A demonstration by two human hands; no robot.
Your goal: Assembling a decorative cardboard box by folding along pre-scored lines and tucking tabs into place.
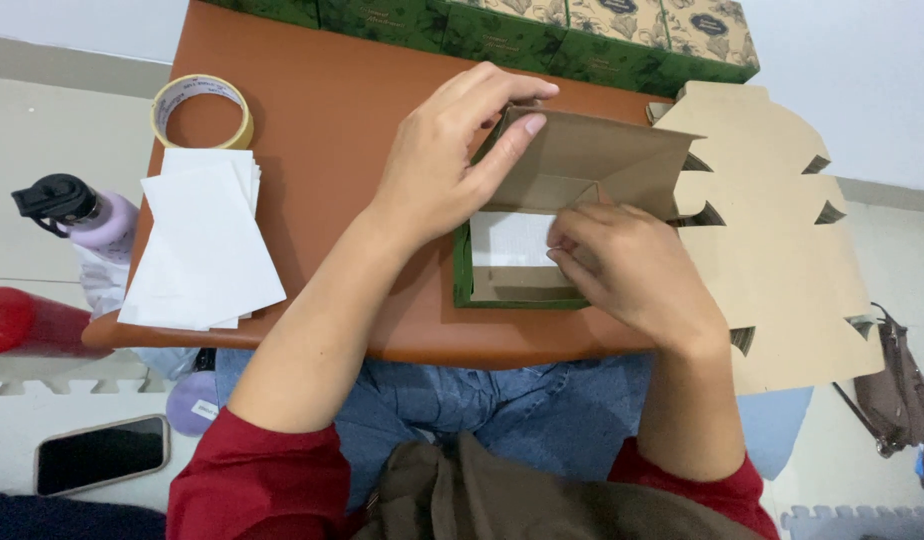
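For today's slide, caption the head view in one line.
Left hand holds a green cardboard box's brown flap open; right hand presses a white paper slip inside.

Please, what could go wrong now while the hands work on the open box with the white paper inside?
1. The left hand holds up the box flap only by its edge; it may slip and fall onto the right hand.
2. The right hand's fingertips press the white paper; it might crease or sit crooked.
3. The stack of flat cardboard overhangs the table edge and could slide off if bumped.

Matt brown cardboard box [582, 165] (green-printed outside) holds smooth white paper [512, 238] on a smooth, leather-like orange tabletop [322, 110].
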